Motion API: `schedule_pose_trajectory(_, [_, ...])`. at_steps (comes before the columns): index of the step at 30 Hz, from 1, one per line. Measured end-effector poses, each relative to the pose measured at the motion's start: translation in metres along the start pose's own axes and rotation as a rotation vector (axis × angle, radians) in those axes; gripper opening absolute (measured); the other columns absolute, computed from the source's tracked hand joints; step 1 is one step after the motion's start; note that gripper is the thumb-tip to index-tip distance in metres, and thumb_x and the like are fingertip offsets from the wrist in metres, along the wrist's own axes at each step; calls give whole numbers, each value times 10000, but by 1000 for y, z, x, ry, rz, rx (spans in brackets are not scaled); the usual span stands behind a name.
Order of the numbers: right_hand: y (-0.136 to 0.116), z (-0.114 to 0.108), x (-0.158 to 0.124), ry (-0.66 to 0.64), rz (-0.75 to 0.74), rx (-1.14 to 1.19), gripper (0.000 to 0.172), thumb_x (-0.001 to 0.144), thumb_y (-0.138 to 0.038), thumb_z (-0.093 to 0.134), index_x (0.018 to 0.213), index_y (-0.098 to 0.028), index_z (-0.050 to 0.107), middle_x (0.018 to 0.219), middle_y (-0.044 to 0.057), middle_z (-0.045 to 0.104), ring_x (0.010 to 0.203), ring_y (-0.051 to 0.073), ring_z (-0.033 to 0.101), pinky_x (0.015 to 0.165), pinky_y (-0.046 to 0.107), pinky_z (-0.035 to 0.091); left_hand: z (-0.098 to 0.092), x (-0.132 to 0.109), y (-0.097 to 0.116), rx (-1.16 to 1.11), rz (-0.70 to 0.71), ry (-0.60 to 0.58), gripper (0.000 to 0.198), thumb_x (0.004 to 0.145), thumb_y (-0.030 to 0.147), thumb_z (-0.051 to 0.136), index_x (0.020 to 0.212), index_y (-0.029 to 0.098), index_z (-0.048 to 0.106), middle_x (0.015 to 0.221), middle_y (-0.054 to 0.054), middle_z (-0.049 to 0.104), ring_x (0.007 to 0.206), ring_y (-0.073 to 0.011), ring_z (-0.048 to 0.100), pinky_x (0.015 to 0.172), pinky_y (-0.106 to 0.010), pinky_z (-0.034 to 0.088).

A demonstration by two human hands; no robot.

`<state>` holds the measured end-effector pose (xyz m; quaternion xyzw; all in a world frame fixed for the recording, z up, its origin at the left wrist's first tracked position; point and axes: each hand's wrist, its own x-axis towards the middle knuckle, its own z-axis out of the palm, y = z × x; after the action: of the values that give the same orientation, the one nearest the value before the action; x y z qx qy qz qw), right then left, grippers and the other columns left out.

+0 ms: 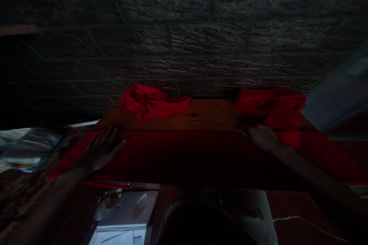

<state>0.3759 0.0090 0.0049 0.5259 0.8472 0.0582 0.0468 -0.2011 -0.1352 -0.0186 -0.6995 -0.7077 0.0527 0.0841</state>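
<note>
A long red cloth (184, 153) lies spread over a wooden table (207, 115), leaving a strip of bare wood along the far side. My left hand (105, 147) rests flat on the cloth's left part, with fingers stretched out and the thumb apart. At the cloth's far edge, right of the middle, my right hand (261, 136) has its fingers bent together on the fabric. Its fingertips are dark and blurred. Just beyond that hand sits a folded red fabric piece (273, 103). Another crumpled red fabric piece (152, 101) lies at the back left of the table.
A dark block wall (186, 38) rises behind the table. Below the near edge is a white box-like object (129, 206), with a pale chair-like surface (255, 214) to its right. A white cord (304, 220) runs at lower right. Clear plastic wrapping (28, 149) is at left.
</note>
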Motion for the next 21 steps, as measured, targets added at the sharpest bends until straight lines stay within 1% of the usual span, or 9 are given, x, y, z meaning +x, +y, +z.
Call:
schedule_pose_trajectory(2, [1,4,0,24,-19,-1,423,1036,-435,345,1136,-225,698,1016,98,725,901,267,699,699,337,514,-9,0,28,-118,-43,3,603,986,365,269,1551,152,251,1622,-140,175,1510,-288,127,1187,-519,216])
schedule_pose_trajectory(3, [2,5,0,30,-27,-2,420,1036,-434,344,1144,-228,693,1008,94,726,889,263,699,694,336,513,-12,0,41,-165,-4,9,630,1000,395,230,1575,155,139,1632,-123,142,1514,-256,116,1203,-500,193])
schedule_pose_trajectory(5, [4,7,1,30,-38,-2,418,1035,-430,341,1129,-226,693,981,92,724,855,255,695,682,335,514,-13,0,57,-190,93,25,641,996,438,235,1577,183,145,1633,-98,153,1516,-243,115,1214,-501,153])
schedule_pose_trajectory(7, [6,4,0,72,-74,32,405,1031,-424,353,1109,-207,687,994,96,712,879,249,682,718,340,525,-11,-1,61,-176,189,41,608,985,436,267,1559,236,243,1626,-71,194,1515,-252,111,1214,-516,132])
schedule_pose_trajectory(9, [7,-4,-8,186,-161,130,376,1023,-405,383,1114,-177,668,1063,105,687,976,245,653,838,356,529,-7,-2,61,-173,236,57,581,983,406,271,1549,273,273,1621,-56,220,1515,-263,102,1207,-540,132])
schedule_pose_trajectory(11, [10,-15,-26,308,-227,269,355,1019,-382,401,1161,-158,637,1126,109,661,1056,232,621,946,360,507,-6,-2,66,-198,242,75,601,987,395,268,1569,268,191,1626,-66,205,1515,-278,101,1197,-570,140])
schedule_pose_trajectory(15, [36,-35,-95,436,-107,376,295,1007,-358,440,1194,-204,610,1151,74,662,1077,210,630,986,354,503,-14,3,110,-276,362,122,667,985,409,289,1581,300,9,1642,-28,144,1509,-275,145,1210,-543,155])
schedule_pose_trajectory(17, [68,-36,-140,473,20,330,272,981,-359,487,1172,-216,616,1145,79,674,1053,219,652,968,359,516,-19,7,139,-306,468,135,673,970,395,304,1572,365,5,1630,25,185,1495,-269,203,1225,-518,143])
schedule_pose_trajectory(21, [149,-15,-236,474,447,290,268,910,-302,502,1105,-194,651,1136,162,690,927,250,703,752,333,571,-14,21,178,-329,508,290,767,894,482,404,1554,444,14,1626,73,170,1464,-323,269,1234,-538,116])
